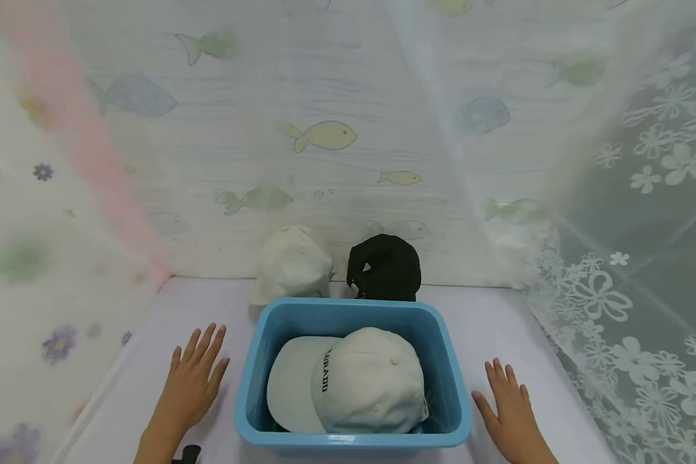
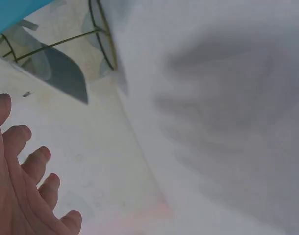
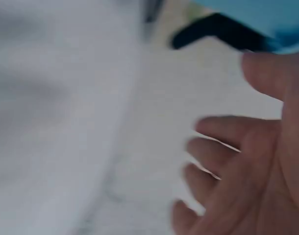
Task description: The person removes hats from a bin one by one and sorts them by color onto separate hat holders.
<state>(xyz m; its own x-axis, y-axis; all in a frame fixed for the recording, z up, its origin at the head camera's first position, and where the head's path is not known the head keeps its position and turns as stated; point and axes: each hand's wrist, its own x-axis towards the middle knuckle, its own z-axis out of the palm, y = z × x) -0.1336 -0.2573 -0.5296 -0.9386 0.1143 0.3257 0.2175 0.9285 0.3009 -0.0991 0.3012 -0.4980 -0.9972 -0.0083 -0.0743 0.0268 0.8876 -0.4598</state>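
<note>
A light blue plastic bin (image 1: 245, 380) stands on the white surface between my hands. Inside it lies a white baseball cap (image 1: 377, 380), brim toward the left, with dark lettering on its front. To the bin's left, my left hand (image 1: 193, 383) is held with fingers extended and nothing in it; its palm side shows in the left wrist view (image 2: 27, 191). On the other side, my right hand (image 1: 510, 412) is spread and holds nothing, as the right wrist view (image 3: 252, 166) also shows. Both hands are apart from the bin.
Behind the bin sit another white cap (image 1: 296, 264) and a black cap (image 1: 385, 267). A fish-print curtain (image 1: 325, 174) hangs at the back, and a lace flower curtain (image 1: 632, 361) borders the right. A small black object (image 1: 190, 454) shows by my left wrist.
</note>
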